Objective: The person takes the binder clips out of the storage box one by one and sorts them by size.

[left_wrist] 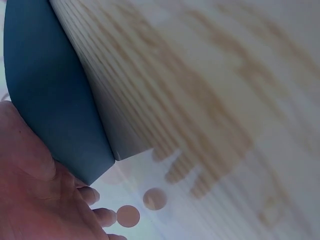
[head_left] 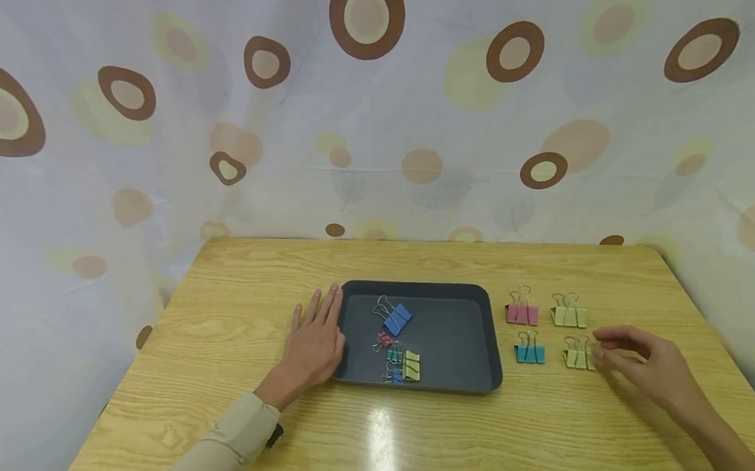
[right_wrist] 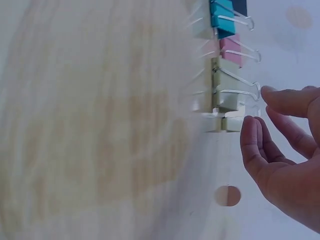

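Altogether nine binder clips: four sit right, a pink (head_left: 522, 314) and a pale-yellow one (head_left: 569, 316) far, a turquoise (head_left: 530, 354) and a light-yellow one (head_left: 578, 359) near. The wood-grain table (head_left: 235, 313) meets a white cloth with brown-ringed dots (head_left: 379, 200). One dark-grey rectangular tray (head_left: 458, 337) holds five: large blue (head_left: 398, 319), small red (head_left: 385, 338), small teal (head_left: 394, 356), yellow (head_left: 412, 366), small blue (head_left: 397, 375). The left hand (head_left: 312, 344) lies straight-fingered along its left side; the right hand (head_left: 647, 361), thumb and fingers parted, is at the light-yellow clip, contact unclear.
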### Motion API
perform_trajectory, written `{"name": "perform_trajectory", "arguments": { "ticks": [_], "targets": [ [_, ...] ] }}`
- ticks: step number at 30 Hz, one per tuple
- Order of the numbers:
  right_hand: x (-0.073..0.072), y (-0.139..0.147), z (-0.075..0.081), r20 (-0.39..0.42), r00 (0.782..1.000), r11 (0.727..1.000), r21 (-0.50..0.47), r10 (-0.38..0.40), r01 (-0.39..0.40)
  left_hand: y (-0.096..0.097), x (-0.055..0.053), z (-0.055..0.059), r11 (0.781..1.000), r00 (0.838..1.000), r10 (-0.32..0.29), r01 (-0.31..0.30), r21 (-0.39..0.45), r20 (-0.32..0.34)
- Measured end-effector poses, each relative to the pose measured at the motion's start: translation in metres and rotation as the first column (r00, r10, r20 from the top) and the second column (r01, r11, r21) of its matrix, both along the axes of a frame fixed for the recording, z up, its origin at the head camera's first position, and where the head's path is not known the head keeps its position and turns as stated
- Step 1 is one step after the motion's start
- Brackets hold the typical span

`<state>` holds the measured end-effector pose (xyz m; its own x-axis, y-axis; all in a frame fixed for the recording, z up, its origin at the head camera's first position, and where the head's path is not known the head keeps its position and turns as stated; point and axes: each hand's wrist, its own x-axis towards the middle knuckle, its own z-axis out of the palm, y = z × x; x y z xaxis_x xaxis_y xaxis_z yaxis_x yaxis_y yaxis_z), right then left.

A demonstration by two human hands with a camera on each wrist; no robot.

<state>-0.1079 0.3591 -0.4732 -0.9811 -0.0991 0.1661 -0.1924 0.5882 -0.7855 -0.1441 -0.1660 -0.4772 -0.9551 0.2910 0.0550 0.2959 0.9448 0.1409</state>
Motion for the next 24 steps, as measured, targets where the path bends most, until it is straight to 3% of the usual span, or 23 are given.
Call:
{"name": "perform_trajectory", "arguments": {
  "ticks": [11,24],
  "targets": [
    [0.002,-0.042,0.027,-0.069,0.997,0.996,-0.088,0.026,-0.032,0.0,0.0,0.001,1.0,1.0,-0.004,0.004,0.013,-0.029],
    [-0.007,-0.093,0.033,-0.113,0.987,0.985,-0.109,0.118,-0.13,0.001,0.001,0.001,1.0,1.0,-0.004,0.004,0.01,-0.024]
  ]
}}
